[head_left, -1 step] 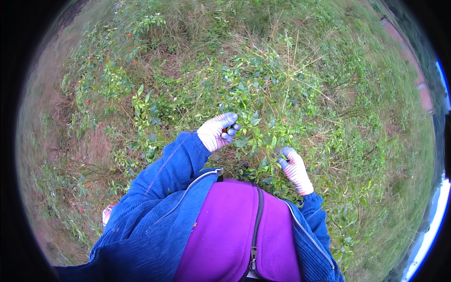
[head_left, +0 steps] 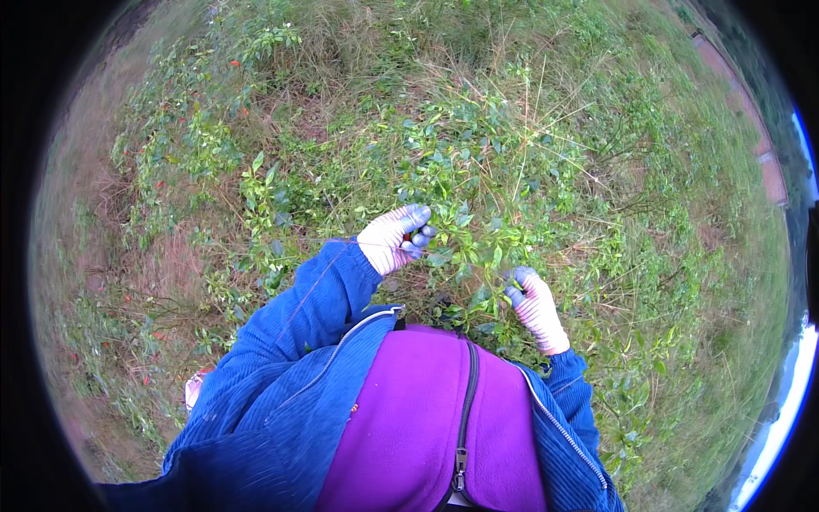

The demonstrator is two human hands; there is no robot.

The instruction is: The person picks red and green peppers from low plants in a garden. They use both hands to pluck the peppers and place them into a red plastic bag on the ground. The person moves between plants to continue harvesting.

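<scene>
My left hand (head_left: 394, 239), in a striped white glove with grey-blue coated fingers, is curled closed over the middle of a leafy green plant (head_left: 465, 243). A small red chili pepper (head_left: 409, 237) shows between its thumb and fingers, mostly hidden by them. Lower and to the right, my right hand (head_left: 534, 307) wears the same kind of glove. Its fingers are bent together at the plant's right side, among leaves and thin stems. A bit of green shows by the fingertips, but what they pinch is too small to make out.
Low bushes and dry grass stalks (head_left: 546, 128) surround me. Several red fruits (head_left: 235, 63) dot the bushes on the left. A pink and white item (head_left: 195, 388) sits beside my left sleeve. A reddish-brown strip (head_left: 751, 119) runs along the far right.
</scene>
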